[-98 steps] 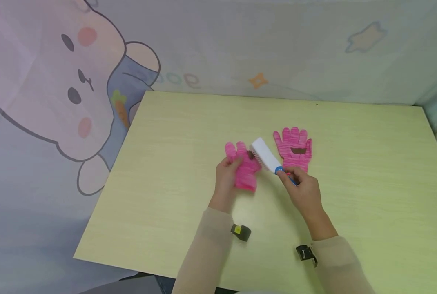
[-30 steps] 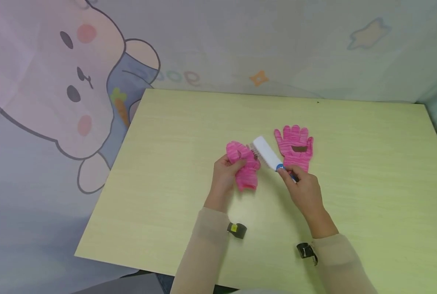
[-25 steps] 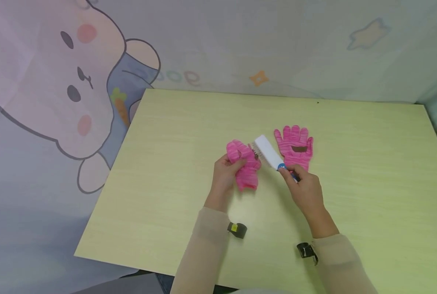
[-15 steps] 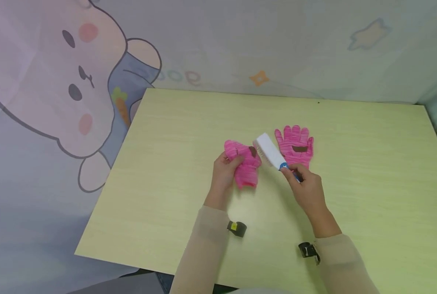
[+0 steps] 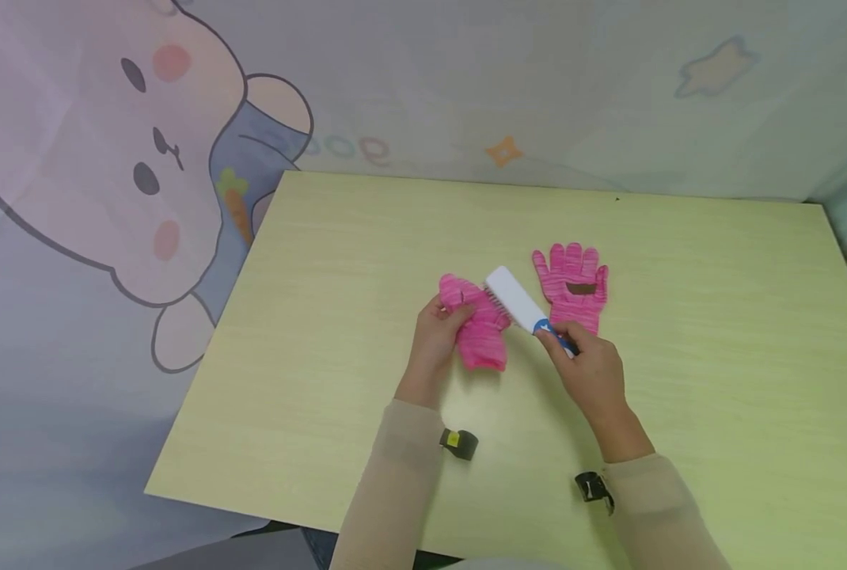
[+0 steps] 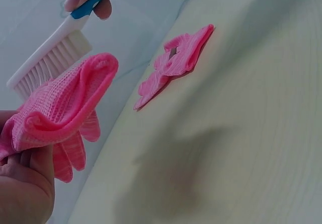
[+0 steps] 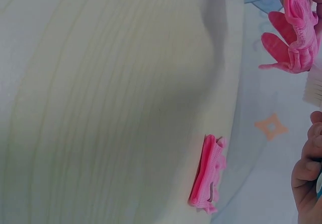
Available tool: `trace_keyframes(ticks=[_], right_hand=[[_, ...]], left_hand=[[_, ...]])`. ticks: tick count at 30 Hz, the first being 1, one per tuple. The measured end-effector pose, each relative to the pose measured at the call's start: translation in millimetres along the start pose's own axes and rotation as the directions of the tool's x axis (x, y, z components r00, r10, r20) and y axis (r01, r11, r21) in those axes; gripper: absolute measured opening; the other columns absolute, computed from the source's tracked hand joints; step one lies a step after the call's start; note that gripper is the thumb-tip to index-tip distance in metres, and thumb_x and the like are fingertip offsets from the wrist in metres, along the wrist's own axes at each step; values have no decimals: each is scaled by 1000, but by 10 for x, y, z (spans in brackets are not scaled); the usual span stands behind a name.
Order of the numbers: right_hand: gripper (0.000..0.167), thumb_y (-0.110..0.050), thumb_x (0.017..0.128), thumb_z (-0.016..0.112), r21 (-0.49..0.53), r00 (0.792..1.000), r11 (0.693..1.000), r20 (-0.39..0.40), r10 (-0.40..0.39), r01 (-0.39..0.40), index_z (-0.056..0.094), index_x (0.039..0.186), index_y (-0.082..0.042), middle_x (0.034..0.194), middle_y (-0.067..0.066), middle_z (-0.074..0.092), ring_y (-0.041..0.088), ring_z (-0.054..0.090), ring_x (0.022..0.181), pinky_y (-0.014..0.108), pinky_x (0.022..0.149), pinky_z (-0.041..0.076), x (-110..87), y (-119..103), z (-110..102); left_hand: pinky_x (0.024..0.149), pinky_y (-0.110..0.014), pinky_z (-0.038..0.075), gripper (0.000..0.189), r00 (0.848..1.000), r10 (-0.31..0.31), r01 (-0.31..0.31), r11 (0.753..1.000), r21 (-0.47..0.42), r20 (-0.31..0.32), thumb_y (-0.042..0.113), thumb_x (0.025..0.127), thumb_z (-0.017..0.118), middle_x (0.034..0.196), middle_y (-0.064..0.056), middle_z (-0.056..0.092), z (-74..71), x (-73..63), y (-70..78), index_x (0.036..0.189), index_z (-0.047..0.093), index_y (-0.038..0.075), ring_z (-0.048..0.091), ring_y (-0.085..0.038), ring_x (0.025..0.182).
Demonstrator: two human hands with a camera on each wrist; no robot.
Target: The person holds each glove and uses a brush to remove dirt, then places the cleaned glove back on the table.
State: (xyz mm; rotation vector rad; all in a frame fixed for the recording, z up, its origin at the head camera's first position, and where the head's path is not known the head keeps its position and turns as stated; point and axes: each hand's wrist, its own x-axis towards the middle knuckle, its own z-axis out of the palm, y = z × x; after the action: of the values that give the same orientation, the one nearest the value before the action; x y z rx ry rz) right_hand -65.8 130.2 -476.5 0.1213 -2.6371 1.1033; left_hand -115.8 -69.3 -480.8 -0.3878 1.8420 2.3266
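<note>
My left hand point(image 5: 434, 336) grips a pink knitted glove point(image 5: 482, 340) above the table, its thumb across the fabric and the cuff hanging toward me. In my right hand point(image 5: 590, 368) is a white brush point(image 5: 518, 298) with a blue-and-white handle, held with the thumb along the grip. The brush's pale bristles point(image 6: 43, 73) press against the held glove in the left wrist view. The brush head covers the brown patch on that glove. A second pink glove point(image 5: 571, 273) lies flat behind my right hand, fingers pointing away, with a brown patch on its palm.
The pale yellow table point(image 5: 324, 317) spans the scene. Behind it hangs a curtain point(image 5: 423, 87) printed with a cartoon animal and stars. Black wrist straps point(image 5: 461, 444) sit by both sleeves. A tiny dark speck point(image 5: 617, 199) lies at the table's far edge.
The brush has swept up and right off the held glove, then back down-left onto it, covering the brown patch again. The glove's cuff has swung slightly right. The second glove stays put.
</note>
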Motion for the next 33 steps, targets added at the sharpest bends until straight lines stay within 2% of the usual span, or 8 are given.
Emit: trace_keyframes(ticks=[5, 17, 26, 29, 33], right_hand=[[23, -26, 86, 66, -10, 1000, 1000, 6, 12, -12, 66, 91, -3, 73, 12, 65, 23, 54, 59, 33, 50, 42, -8, 0, 4], [25, -28, 87, 65, -18, 999, 999, 17, 34, -34, 67, 93, -3, 75, 13, 66, 24, 56, 61, 34, 51, 42, -18, 12, -5], [27, -28, 87, 65, -11, 998, 998, 13, 57, -57, 66, 94, -2, 78, 16, 66, 26, 58, 63, 35, 53, 44, -16, 22, -16], [25, -26, 86, 67, -3, 998, 998, -28, 63, -63, 66, 92, -1, 74, 15, 65, 24, 54, 60, 31, 51, 42, -10, 52, -30], [19, -20, 85, 68, 77, 996, 995, -52, 74, -70, 65, 87, -2, 67, 10, 60, 19, 48, 58, 21, 47, 37, -9, 68, -41]], left_hand=[[67, -20, 50, 26, 1000, -3, 3, 999, -33, 6, 2, 87, 61, 80, -3, 63, -5, -5, -12, 112, 56, -4, 60, -9, 69], [72, -23, 51, 25, 1000, 3, -3, 1000, -30, -11, 2, 87, 60, 87, -5, 64, -4, -10, -30, 112, 56, -2, 61, -9, 75], [69, -22, 51, 25, 1000, 3, -4, 999, -34, -25, 1, 86, 61, 87, -4, 63, -10, -12, -31, 110, 56, 0, 60, -10, 72], [67, -23, 51, 26, 999, -16, 15, 1000, -23, -36, 4, 86, 60, 88, -4, 62, -32, -26, -7, 112, 56, 4, 59, -11, 73], [69, -26, 51, 33, 999, -29, 29, 999, -37, -15, 8, 86, 61, 96, -7, 61, -48, -31, 11, 119, 55, 8, 59, -14, 78]])
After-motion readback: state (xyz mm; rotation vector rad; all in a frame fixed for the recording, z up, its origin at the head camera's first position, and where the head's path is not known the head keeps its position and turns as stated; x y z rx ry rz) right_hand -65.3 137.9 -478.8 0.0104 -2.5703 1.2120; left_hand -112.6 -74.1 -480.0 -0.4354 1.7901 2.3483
